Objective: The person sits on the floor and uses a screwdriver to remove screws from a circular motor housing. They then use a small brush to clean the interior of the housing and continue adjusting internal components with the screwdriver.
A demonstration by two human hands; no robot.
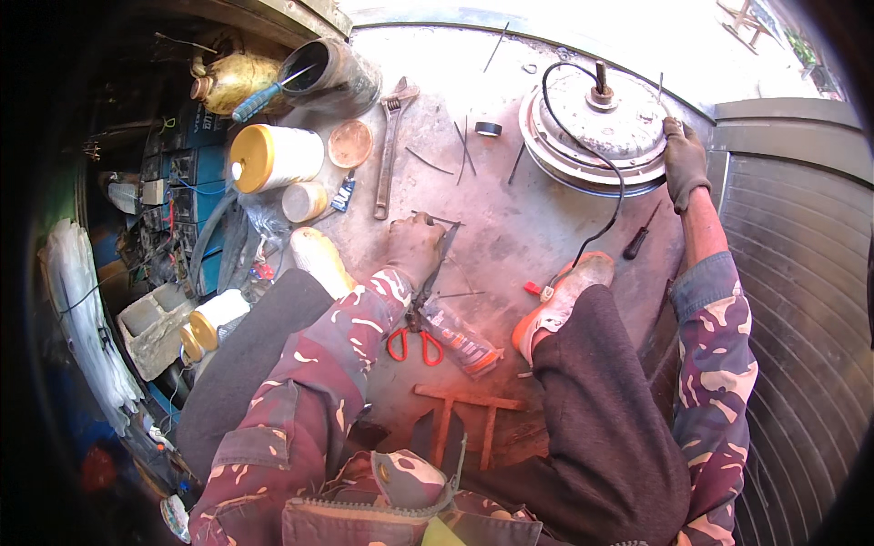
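Observation:
My right hand (685,166), in a grey-brown glove, grips the right rim of a round metal hub motor (596,127) at the far right. A threaded axle stands up from its middle, and a black cable loops over it down toward my right shoe. My left hand (415,247), gloved too, is closed low over the floor; thin dark strips show beside its fingers, but what it holds is hidden. Just below it lie red-handled scissors (416,326) and a crumpled printed packet (462,340).
An adjustable wrench (390,150), black tape roll (489,129) and black screwdriver (641,233) lie on the floor. Yellow-lidded tub (287,158), dark container (341,80) and blue screwdriver (259,101) are far left. A rusty metal frame (469,398) lies between my legs; ribbed metal panel (801,227) stands right.

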